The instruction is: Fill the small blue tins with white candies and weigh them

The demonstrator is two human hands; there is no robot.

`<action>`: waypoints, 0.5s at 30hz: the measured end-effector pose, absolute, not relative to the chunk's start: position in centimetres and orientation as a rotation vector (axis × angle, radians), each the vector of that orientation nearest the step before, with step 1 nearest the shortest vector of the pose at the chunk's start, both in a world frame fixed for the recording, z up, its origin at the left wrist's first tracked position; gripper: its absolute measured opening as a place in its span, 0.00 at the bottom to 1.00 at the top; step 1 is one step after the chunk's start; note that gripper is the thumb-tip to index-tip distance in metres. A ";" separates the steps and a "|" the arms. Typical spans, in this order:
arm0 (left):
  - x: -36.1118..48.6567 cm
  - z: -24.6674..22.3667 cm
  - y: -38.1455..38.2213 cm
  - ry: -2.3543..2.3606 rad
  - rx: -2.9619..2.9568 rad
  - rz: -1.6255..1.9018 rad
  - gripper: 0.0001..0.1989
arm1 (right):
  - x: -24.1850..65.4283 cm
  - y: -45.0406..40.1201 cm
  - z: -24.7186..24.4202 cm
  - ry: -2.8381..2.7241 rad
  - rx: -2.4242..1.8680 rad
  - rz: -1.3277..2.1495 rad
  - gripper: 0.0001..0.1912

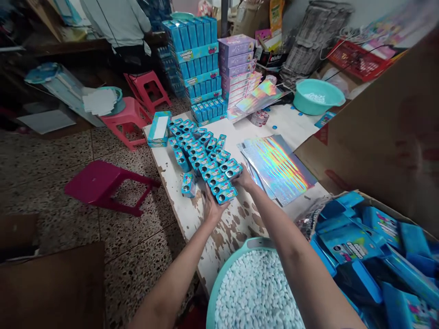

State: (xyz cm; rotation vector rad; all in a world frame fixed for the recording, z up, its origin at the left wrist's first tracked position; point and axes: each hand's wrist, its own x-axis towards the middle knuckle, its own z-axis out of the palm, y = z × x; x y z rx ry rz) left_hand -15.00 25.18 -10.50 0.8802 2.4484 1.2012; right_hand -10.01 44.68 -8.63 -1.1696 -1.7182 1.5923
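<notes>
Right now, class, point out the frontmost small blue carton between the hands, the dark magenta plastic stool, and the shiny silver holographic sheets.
Small blue carton (227, 195), head view: its upturned end.
Dark magenta plastic stool (94, 183), head view: its seat.
Silver holographic sheets (277, 168), head view: top sheet's surface.

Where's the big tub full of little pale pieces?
In the head view, the tub sits just right of bottom centre, partly behind the right forearm, left of the blue packets heaped at lower right.

Bare forearms, bare hands
</notes>
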 end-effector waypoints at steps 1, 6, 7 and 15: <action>-15.0 -10.3 25.9 2.461 0.866 1.182 0.64 | -10.5 45.0 -8.8 -1.707 -1.182 1.610 0.52; -14.5 -9.5 29.0 2.541 0.883 1.138 0.63 | -12.3 46.3 -8.5 -1.606 -1.240 1.660 0.51; -14.4 -9.4 29.6 2.552 0.882 1.132 0.63 | -12.5 46.4 -8.3 -1.586 -1.242 1.666 0.50; -14.2 -8.1 33.9 2.636 0.815 0.943 0.56 | -10.9 46.7 -7.0 -1.567 -1.164 1.608 0.42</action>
